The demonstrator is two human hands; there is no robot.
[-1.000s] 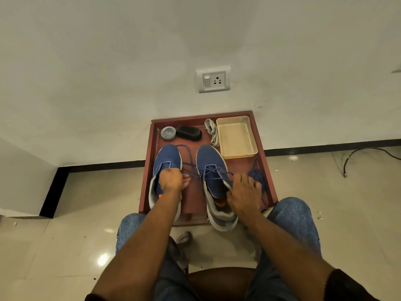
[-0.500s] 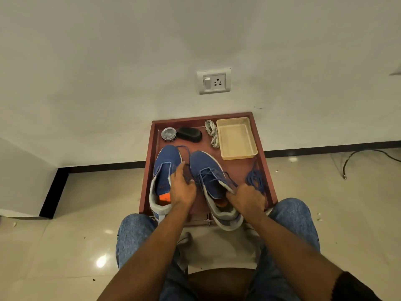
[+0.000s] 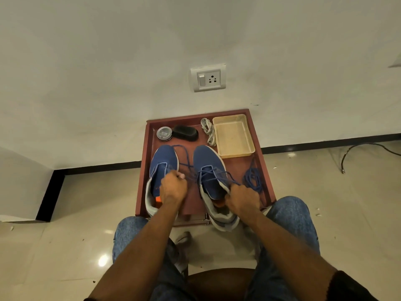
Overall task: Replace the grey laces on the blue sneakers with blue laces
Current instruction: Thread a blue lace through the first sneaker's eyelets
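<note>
now both hands pull blue lace taut on the two sneakers

half a second ago the right sneaker [image 3: 209, 168] was angled toward the left sneaker [image 3: 161, 168]; now it sits straight again. the left hand [image 3: 173, 187] has slid over the left sneaker, fingers curled on a blue lace [image 3: 184, 157], while the right hand [image 3: 244, 198] pinches lace ends at the right sneaker's collar: tightening, i judge, with lacing well along. a spare blue lace bundle [image 3: 252, 180] lies just beside the right sneaker. on the wooden tray [image 3: 149, 135], the grey laces [image 3: 208, 131] lie beside a beige tray [image 3: 233, 135], with a tin [image 3: 164, 133] and brush [image 3: 186, 133] near; nothing blocks the hands.
</note>
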